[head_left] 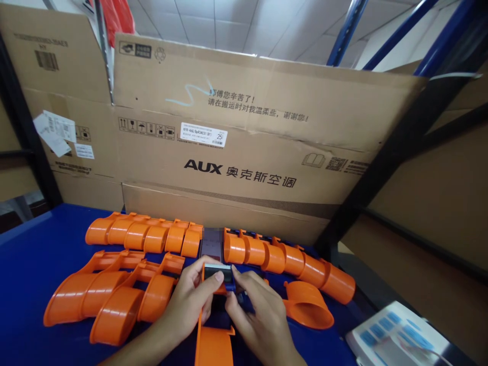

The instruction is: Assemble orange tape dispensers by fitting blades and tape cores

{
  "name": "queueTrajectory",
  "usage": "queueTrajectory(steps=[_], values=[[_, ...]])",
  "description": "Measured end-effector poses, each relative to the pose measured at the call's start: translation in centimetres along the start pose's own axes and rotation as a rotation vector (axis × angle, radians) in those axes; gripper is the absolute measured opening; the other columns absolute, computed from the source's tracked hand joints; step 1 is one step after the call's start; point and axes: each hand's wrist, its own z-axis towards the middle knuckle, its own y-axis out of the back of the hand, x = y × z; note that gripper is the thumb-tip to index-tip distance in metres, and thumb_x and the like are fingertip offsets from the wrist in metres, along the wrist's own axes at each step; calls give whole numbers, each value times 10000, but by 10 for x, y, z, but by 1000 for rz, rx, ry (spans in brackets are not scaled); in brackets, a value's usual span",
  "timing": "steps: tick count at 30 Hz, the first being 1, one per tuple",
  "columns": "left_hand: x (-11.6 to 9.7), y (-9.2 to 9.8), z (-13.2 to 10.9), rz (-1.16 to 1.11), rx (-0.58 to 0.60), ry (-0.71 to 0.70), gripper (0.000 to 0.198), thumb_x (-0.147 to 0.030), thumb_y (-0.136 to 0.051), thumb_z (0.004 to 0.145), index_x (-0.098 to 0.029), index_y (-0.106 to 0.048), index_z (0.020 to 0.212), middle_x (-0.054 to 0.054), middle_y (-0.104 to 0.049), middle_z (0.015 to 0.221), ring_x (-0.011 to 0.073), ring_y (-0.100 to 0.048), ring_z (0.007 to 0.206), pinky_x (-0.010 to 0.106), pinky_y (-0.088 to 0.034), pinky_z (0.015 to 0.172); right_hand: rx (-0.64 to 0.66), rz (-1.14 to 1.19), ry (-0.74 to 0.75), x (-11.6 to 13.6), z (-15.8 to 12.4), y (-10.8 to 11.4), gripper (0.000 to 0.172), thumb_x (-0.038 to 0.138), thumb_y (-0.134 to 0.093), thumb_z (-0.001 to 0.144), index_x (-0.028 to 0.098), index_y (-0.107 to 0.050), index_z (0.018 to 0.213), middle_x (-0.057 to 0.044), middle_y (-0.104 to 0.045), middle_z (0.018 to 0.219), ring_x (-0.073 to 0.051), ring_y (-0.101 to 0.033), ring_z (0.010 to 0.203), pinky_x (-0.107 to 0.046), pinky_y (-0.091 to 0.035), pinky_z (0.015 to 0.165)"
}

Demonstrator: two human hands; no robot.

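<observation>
In the middle foreground my left hand (pixel 196 287) is closed around the head of an orange tape dispenser (pixel 215 345), its thumb pressed on a dark plate below a pale serrated blade (pixel 217 266). My right hand (pixel 263 315) is closed at the right side of that same head, with fingertips at a small blue piece (pixel 231 285). Whether the blue piece is fixed to the dispenser I cannot tell. The dispenser's wide curved end points toward me. Beyond my hands lies a dark flat object (pixel 211 246), partly blurred out.
Several orange dispensers (pixel 147 238) line the back left, with more (pixel 118 310) before them. Another row (pixel 274 256) curves along the right, and a single dispenser (pixel 308 305) lies nearer. A white device with blue keys (pixel 392 330) stands right. Cardboard (pixel 244 152) walls the blue table (pixel 23 254).
</observation>
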Motion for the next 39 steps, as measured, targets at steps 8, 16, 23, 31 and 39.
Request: queueTrajectory(steps=[8, 16, 23, 31, 39], values=[[0, -2, 0, -17, 5, -6, 284, -468, -637, 928, -192, -613, 988, -117, -426, 398, 58, -324, 288, 156, -294, 342, -2, -15, 66, 2, 0, 1, 395, 93, -554, 935, 158, -564, 1325, -87, -716, 846, -220, -665, 711, -353, -591, 646], [-6, 6, 1, -101, 70, -7, 283, -418, -674, 896, -171, -613, 1018, 33, -730, 653, 35, -346, 291, 171, -255, 339, -48, 159, -117, 2, 7, 21, 246, 126, -515, 975, 204, -684, 1136, -68, -736, 883, -202, -704, 758, -326, -587, 709], [-21, 0, -5, -174, -70, -35, 282, -427, -652, 900, -172, -603, 1008, 101, -787, 759, 32, -354, 325, 179, -255, 370, 101, 61, -340, 0, 15, 13, 239, 224, -522, 994, 214, -623, 778, -38, -658, 769, -207, -655, 738, -297, -506, 620], [-19, -1, -5, -162, -83, -40, 305, -440, -673, 880, -176, -598, 1013, 89, -776, 740, 38, -365, 333, 184, -247, 373, 350, -24, -262, -3, 6, 6, 126, 143, -642, 867, 240, -663, 790, -2, -640, 708, -200, -618, 679, -273, -461, 574], [-15, -1, -4, -139, -114, -23, 324, -453, -711, 851, -178, -617, 997, 0, -675, 571, 40, -339, 318, 174, -246, 356, 352, 2, -291, -2, 7, 5, 151, 118, -666, 876, 258, -720, 896, -14, -700, 783, -224, -658, 748, -312, -491, 637]])
